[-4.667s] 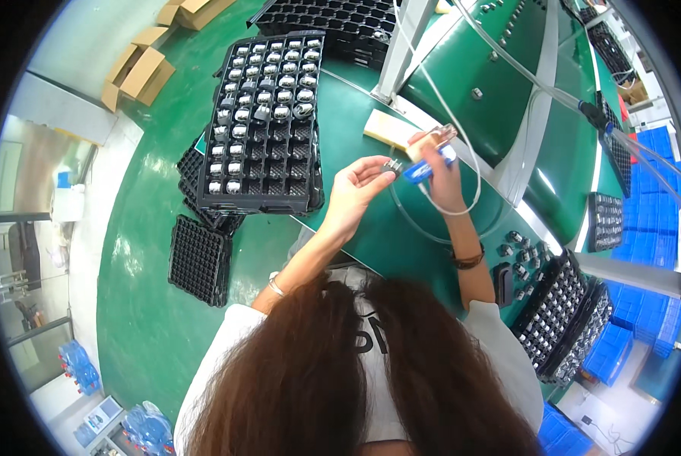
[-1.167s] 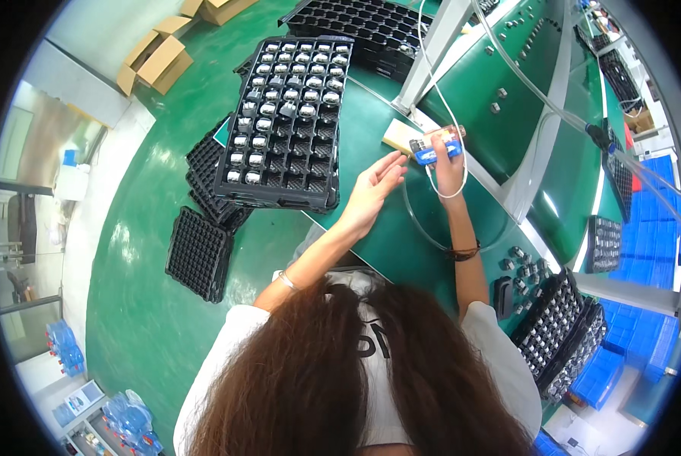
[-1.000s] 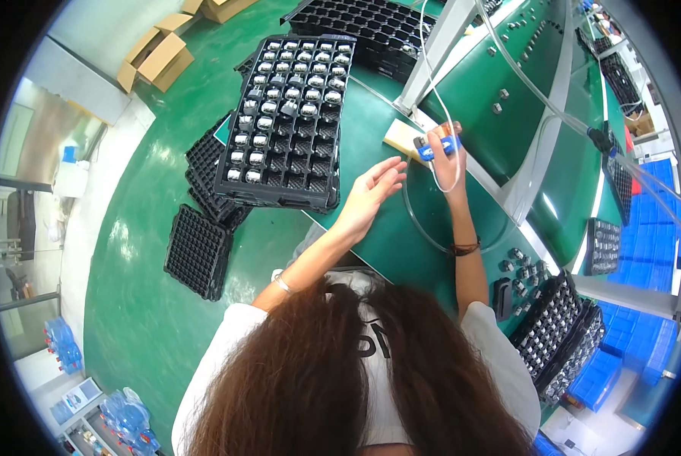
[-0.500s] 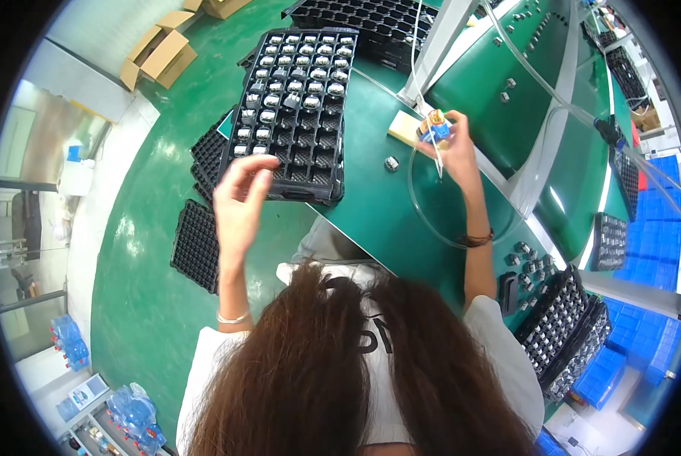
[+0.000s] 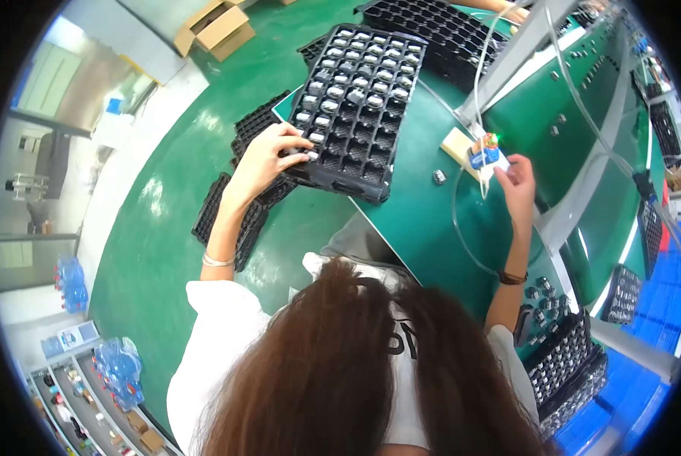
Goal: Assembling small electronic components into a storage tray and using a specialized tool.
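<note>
My left hand (image 5: 268, 159) is at the near left of a black plastic tray (image 5: 356, 182). Its thumb and fingertips close on a small silver metal part (image 5: 312, 156) at one of the cells. Silver parts like it fill the far rows, while several near cells hold none. On the green table, my right hand (image 5: 518, 182) is beside a small blue fixture (image 5: 483, 156) with a tiny green light on top. Thumb and index finger are apart, next to a white piece (image 5: 500, 165) of that fixture; whether they touch it is unclear.
A single metal part (image 5: 439, 176) lies on the table (image 5: 401, 220). A clear hose (image 5: 460, 228) loops near my right forearm. More parts (image 5: 546, 304) and stacked trays (image 5: 561, 357) are at the right. Black trays (image 5: 226, 220) lie on the floor; another person's hand (image 5: 515, 14) shows at the far edge.
My left hand has moved onto the tray's near left cells and its fingers have closed. My right hand has drawn back from the fixture's top to its side. The view has shifted.
</note>
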Demonstrator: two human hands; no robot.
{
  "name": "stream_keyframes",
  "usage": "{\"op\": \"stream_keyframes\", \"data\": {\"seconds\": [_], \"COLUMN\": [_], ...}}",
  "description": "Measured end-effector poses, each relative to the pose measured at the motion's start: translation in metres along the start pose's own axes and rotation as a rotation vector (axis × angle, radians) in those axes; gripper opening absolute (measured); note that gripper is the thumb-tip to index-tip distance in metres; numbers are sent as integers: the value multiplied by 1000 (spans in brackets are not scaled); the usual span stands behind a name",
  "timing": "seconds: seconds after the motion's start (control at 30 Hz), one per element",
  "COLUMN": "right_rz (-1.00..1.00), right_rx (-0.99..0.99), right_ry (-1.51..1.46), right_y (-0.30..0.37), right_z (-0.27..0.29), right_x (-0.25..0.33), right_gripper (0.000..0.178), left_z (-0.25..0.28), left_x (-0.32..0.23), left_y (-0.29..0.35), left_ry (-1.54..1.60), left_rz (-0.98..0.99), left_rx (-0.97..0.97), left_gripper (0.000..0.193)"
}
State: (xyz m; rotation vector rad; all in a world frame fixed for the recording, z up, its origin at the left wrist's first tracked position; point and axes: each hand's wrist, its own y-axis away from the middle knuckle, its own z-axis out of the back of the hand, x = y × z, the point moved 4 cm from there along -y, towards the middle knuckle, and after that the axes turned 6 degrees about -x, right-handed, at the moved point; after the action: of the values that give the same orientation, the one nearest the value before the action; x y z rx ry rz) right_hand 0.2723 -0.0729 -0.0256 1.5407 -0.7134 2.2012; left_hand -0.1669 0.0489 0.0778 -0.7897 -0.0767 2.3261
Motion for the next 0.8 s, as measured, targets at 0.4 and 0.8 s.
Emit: {"op": "stream_keyframes", "data": {"seconds": [0.4, 0.8], "right_rz": [239, 104], "right_rx": [-54, -459], "right_ry": [169, 149], "right_y": [-10, -108], "right_z": [-59, 64], "right_x": [25, -33], "right_gripper": [43, 18], "left_z": [-16, -49], "left_x": [-6, -7], "left_y": [0, 16], "left_ry": [244, 1099], "left_rz": [-45, 556], "left_rx": [-8, -250], "left_gripper": [9, 22]}}
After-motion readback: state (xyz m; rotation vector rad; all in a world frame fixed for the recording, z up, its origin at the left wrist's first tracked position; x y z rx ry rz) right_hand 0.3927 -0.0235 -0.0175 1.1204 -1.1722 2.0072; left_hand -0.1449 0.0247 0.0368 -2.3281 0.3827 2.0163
